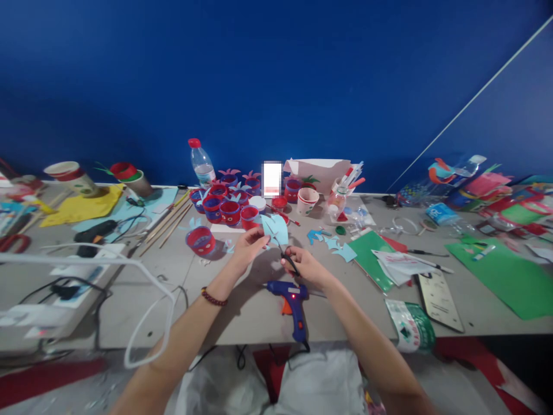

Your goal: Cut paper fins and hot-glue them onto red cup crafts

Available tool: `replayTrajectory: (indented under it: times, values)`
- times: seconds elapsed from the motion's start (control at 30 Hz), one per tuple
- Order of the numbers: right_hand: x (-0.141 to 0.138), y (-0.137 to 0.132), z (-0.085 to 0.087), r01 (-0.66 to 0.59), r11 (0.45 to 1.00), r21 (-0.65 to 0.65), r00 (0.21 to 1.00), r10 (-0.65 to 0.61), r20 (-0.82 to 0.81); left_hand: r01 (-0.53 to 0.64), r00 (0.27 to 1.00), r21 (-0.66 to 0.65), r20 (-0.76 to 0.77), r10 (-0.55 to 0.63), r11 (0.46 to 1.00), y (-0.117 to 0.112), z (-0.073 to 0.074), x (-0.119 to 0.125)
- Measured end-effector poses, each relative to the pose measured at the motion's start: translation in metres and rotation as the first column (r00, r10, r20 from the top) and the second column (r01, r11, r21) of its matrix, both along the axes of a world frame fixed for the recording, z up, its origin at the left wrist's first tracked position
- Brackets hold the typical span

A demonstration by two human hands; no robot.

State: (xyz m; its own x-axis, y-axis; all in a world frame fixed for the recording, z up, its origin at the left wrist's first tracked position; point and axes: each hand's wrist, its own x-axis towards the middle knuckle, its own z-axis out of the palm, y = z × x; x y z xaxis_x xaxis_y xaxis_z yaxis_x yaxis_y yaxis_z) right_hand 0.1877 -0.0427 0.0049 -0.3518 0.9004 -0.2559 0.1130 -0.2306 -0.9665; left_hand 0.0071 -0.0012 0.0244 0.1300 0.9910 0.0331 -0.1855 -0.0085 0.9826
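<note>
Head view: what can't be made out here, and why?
1. scissors: small, handles covered by the right hand; how far the blades are open cannot be told.
2. light blue paper in the left hand: its cut outline is too small to read.
3. white block near the wall: pixelated, so nothing on it is readable.
4. clutter at the left edge: blurred and cut off by the frame.
</note>
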Motion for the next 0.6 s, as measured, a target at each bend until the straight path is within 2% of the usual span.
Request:
replayTrajectory:
  times: [0.17, 0.33, 0.6]
  values:
    - [0.0000, -0.0001, 0.0025, -0.011, 1.000, -0.004, 1.000, 0.011, 0.010, 0.043, 0.999, 0.010, -0.015, -0.043, 0.999, 0.0012, -0.0026, -0.0008]
    - [-0.0009, 0.0000, 0.0018, -0.017, 1.000, -0.008, 1.000, 0.017, 0.016, -0.042, 0.999, 0.057, 0.026, 0.040, 0.997, 0.0031, -0.0021, -0.0015]
    - [0.0018, 0.0004, 0.0022, -0.037, 0.999, 0.009, 0.999, 0.037, 0.019, -0.084, 0.994, 0.069, 0.076, 0.079, 0.994, 0.0040, -0.0049, -0.0003]
